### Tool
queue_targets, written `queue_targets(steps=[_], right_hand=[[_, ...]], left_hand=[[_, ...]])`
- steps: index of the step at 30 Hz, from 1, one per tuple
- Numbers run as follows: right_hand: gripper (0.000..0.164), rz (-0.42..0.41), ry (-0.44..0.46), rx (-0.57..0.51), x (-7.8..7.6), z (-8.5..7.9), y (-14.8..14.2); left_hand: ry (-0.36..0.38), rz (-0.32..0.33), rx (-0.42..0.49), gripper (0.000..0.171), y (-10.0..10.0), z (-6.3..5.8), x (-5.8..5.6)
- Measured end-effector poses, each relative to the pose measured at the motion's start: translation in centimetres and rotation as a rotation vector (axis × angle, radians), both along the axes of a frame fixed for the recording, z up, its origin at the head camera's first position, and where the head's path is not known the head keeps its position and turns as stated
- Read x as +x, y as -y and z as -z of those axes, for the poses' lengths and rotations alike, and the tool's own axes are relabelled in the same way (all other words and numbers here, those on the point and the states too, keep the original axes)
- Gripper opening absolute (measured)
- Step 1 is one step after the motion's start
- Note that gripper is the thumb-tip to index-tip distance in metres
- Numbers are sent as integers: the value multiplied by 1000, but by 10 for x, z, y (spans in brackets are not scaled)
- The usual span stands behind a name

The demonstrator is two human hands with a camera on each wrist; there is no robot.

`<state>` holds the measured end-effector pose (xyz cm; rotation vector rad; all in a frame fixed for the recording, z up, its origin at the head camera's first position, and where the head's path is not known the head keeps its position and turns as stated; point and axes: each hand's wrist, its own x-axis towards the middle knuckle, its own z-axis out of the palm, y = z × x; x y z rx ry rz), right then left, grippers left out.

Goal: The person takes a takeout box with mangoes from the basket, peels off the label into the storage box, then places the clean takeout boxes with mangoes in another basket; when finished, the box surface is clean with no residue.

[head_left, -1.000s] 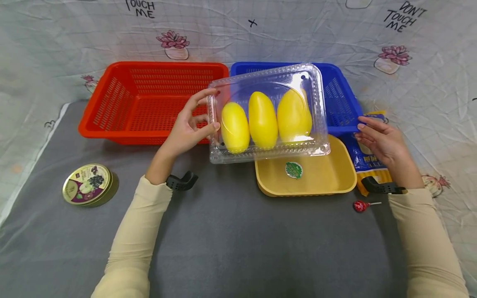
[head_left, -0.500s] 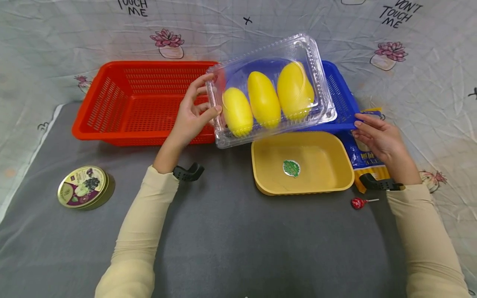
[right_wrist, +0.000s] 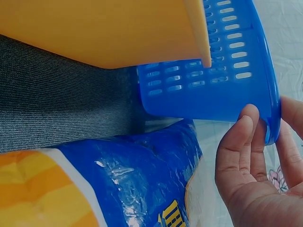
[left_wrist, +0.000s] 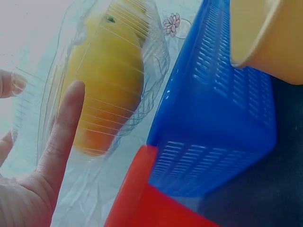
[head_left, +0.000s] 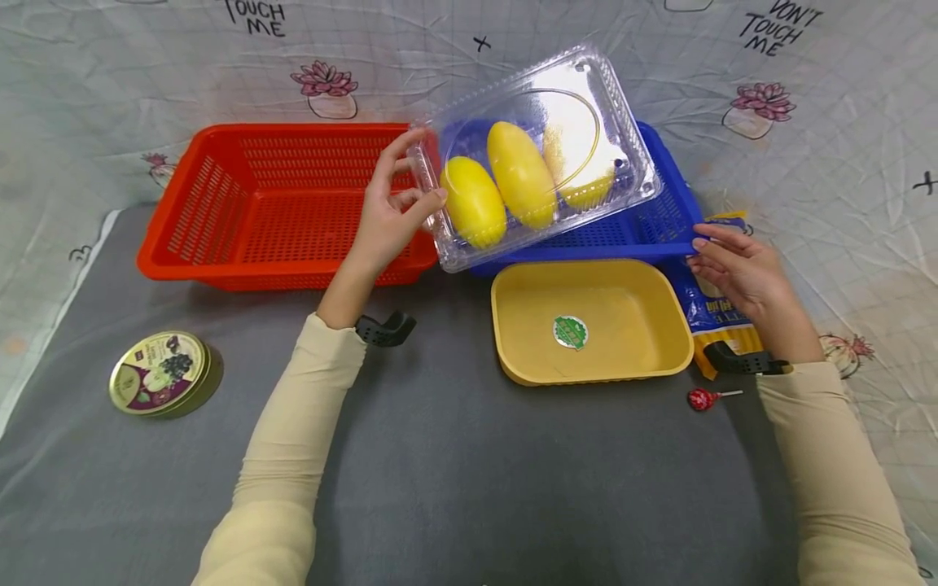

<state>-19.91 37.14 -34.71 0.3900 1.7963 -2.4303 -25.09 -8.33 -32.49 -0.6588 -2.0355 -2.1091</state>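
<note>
My left hand [head_left: 392,207] grips the left end of a clear plastic clamshell box [head_left: 538,106], thumb on the near side and fingers behind. Three yellow mangoes [head_left: 522,175] lie inside it. The box is tilted, its right end higher, and it hangs over the blue basket [head_left: 608,236]. In the left wrist view the box [left_wrist: 142,109] is beyond the basket's rim. My right hand [head_left: 747,273] pinches the front right corner of the blue basket's rim; the right wrist view shows thumb and fingers on either side of that rim [right_wrist: 271,85].
A red basket [head_left: 293,273] stands left of the blue one. In front of the blue basket is a yellow tray [head_left: 623,350] with a green sticker. A blue and yellow packet [head_left: 714,313] and a red lollipop [head_left: 702,399] lie right. A round tin [head_left: 164,374] sits left.
My left hand has raised the box of mangoes away from over the yellow tray, back over the blue basket, tilting its right end up. The right hand keeps its hold on the rim.
</note>
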Motion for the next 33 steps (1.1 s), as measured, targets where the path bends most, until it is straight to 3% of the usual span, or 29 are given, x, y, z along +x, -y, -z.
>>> queue_targets(steps=[10, 24, 33], right_hand=[[20, -14, -5, 18, -1, 1, 0], [20, -10, -15, 23, -1, -1, 2], [20, -13, -30, 40, 1, 2, 3]], left_hand=[[64, 2, 2, 71, -14, -5, -12], [100, -44, -21, 66, -27, 6, -33], [121, -23, -58, 65, -39, 10, -46]])
